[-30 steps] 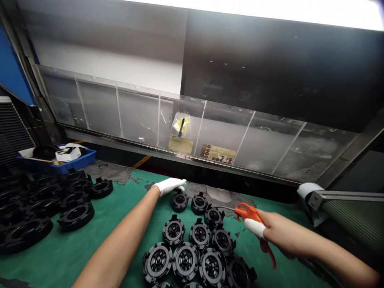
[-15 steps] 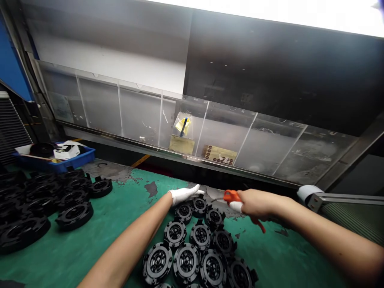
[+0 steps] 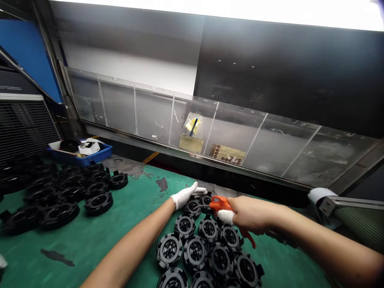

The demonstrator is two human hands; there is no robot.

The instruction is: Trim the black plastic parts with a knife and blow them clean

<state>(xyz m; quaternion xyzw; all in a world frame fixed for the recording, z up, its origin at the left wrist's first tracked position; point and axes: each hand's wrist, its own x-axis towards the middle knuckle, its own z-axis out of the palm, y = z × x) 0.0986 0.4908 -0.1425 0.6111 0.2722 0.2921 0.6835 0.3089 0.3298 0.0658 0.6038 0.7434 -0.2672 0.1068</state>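
In a white glove, my left hand [image 3: 188, 196] lies with stretched fingers at the far left edge of a group of round black parts [image 3: 195, 252]. Its fingertips reach behind the farthest black part [image 3: 206, 200]. Wrapped round an orange air blow gun [image 3: 220, 203], my right hand [image 3: 241, 214] has white covering on a finger or thumb. The gun's thin nozzle points left over the far parts, near a part [image 3: 193, 208] beside my left palm. Several black parts stand in rows, faces up, with ribbed round centres. My right hand partly hides those at the far right.
More black parts [image 3: 99, 203] lie on the green worktop [image 3: 132, 236] at left, near a blue tray [image 3: 85, 160]. A clear divided rack [image 3: 153, 116] runs along the back. A metal rail and green belt [image 3: 360, 218] stand at right. A white fingertip [image 3: 2, 262] shows at the left edge.
My right hand has moved left with the air blow gun, bringing the nozzle over the far parts. My left hand remains beside them. The view has shifted left.
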